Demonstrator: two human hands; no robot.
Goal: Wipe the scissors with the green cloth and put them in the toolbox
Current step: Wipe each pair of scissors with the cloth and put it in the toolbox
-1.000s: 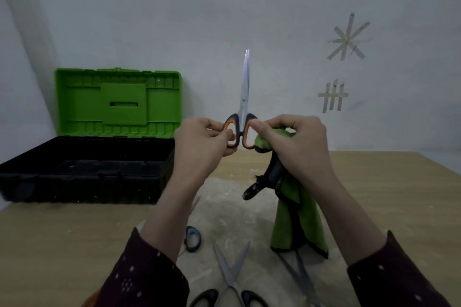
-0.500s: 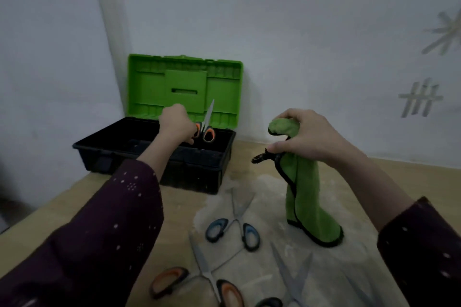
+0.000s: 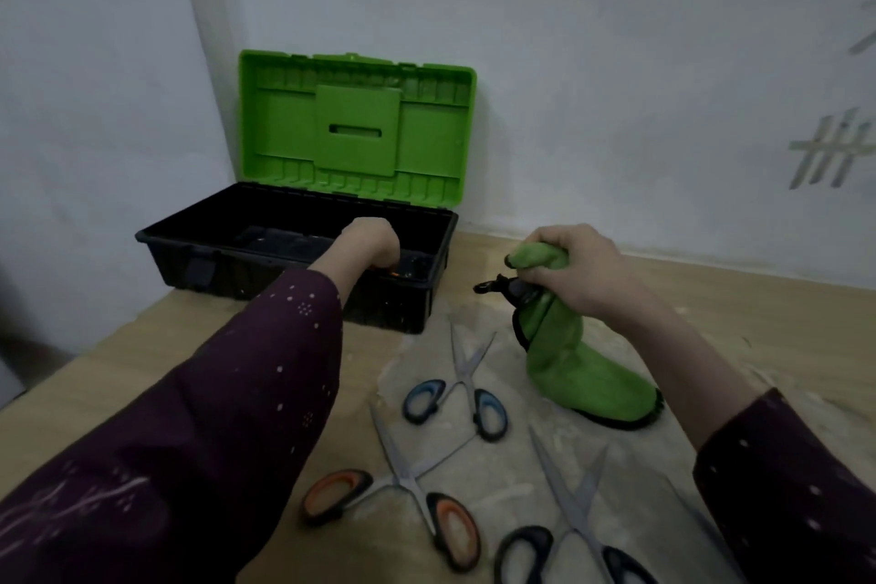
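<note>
The black toolbox (image 3: 237, 268) stands open at the back left, its green lid (image 3: 355, 128) upright against the wall. My left hand (image 3: 369, 244) reaches down into the box's right end, fingers curled. Only an orange bit of the scissors (image 3: 391, 272) handle shows under them. My right hand (image 3: 580, 270) is shut on the top of the green cloth (image 3: 573, 370), whose lower end rests on the table. A black loop hangs from the cloth by my fingers.
Three pairs of scissors lie open on the dusty wooden table in front of me: blue-handled (image 3: 457, 394), orange-handled (image 3: 403, 488) and black-handled (image 3: 569, 531). The table's left edge (image 3: 71, 360) runs diagonally. The wall stands close behind the toolbox.
My left hand carried the orange-handled scissors from in front of me to the toolbox and lowered them inside. My right hand stayed on the cloth, and the view swung left.
</note>
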